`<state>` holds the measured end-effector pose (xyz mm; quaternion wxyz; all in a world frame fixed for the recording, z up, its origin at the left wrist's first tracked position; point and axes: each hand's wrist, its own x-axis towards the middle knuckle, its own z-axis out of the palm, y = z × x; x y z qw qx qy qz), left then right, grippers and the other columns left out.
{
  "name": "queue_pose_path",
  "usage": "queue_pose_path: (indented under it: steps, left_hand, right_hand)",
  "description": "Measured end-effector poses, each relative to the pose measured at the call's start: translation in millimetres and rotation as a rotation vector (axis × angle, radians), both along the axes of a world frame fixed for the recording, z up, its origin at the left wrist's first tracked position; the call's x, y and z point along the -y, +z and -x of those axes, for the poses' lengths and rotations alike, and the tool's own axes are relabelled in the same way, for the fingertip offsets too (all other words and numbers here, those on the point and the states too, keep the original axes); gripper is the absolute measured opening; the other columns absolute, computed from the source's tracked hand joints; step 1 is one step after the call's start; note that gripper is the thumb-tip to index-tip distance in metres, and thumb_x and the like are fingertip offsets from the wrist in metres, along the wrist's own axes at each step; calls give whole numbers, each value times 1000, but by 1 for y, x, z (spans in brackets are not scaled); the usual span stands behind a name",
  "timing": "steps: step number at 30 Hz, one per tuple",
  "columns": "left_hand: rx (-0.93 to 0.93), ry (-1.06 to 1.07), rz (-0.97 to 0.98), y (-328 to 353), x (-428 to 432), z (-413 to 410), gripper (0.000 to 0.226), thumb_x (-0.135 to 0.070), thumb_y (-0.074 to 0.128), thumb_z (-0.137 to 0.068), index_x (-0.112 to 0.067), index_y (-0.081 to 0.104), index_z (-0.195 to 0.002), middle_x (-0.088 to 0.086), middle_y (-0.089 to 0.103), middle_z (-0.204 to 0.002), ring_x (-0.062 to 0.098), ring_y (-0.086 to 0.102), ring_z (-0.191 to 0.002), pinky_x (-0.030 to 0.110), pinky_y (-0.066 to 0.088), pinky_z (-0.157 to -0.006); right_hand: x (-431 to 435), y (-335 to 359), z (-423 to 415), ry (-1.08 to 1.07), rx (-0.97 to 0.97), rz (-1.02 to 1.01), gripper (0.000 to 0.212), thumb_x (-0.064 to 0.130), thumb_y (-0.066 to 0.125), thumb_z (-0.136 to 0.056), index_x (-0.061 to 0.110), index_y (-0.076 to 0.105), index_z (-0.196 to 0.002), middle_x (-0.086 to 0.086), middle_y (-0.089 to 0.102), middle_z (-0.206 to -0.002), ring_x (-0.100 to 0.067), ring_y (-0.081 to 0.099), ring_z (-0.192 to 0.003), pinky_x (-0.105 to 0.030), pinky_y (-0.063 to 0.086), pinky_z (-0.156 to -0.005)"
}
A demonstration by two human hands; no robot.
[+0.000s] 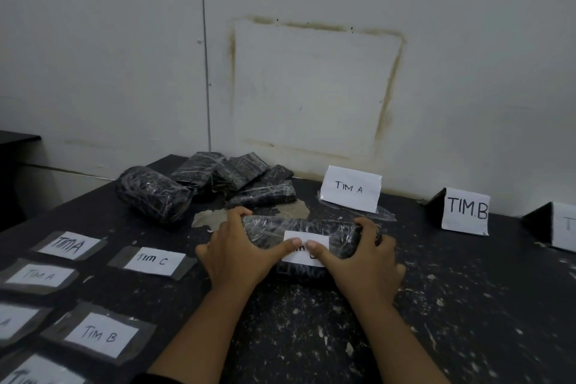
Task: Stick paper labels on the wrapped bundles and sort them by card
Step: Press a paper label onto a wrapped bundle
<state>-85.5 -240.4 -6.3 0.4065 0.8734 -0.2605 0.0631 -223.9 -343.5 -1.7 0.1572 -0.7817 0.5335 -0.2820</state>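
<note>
Black table (pixel 467 290): wrapped bundle (pixel 268 227), long axis left-right

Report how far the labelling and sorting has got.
Done: no bundle lies by the TIM A card or TIM B card. In hand: the left hand and right hand grip one wrapped bundle, thumbs pressing its paper label on. Left: the unlabelled pile behind and the loose labels at left.

A black desk (pixel 467 305), flecked with pale scuffs, is standing against a white wall (pixel 93 56). A brownish rectangular stain (pixel 311 25) is marking the wall, and a thin cable (pixel 206 72) is running down it. A chipped patch (pixel 212 217) is showing grey on the desk.
</note>
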Motion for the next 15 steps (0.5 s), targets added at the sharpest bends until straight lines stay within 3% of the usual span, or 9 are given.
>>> queue_pose_path:
  steps: [6, 9, 13, 15]
  left_hand:
    - [-46, 8, 79, -2, 2, 1, 88, -84, 64, -44, -37, 40, -114, -8, 58, -120, 19, 54, -111, 41, 31, -93]
    - [-63, 14, 91, -1, 3, 1, 78, -80, 66, -50, -38, 39, -110, -8, 59, -117, 20, 55, -110, 41, 31, -93]
    - [-40, 14, 138, -2, 2, 1, 64, -73, 67, -59, -37, 42, -106, -9, 60, -108, 20, 57, -105, 39, 29, -90]
    - [-20, 19, 140, -3, 2, 1, 59, -70, 66, -64, -35, 43, -106, -11, 57, -101, 21, 57, -104, 40, 30, -91]
  right_hand:
    - [6, 4, 1, 0, 142, -71, 66, 77, 60, -60, 44, 37, -113, -4, 41, -127, -23, 49, -110, -40, 32, -95]
    - [9, 4, -1, -20, 180, -66, 50, 69, 59, -70, 43, 42, -108, -3, 43, -125, -21, 50, -106, -38, 30, -92]
    - [10, -1, -4, -48, 206, 23, 32, 58, 52, -82, 40, 47, -108, -3, 48, -119, -18, 49, -86, -36, 28, -85]
    - [9, -4, -4, -71, 185, 92, 28, 53, 47, -87, 39, 47, -111, -4, 49, -118, -18, 50, -87, -35, 26, -82]
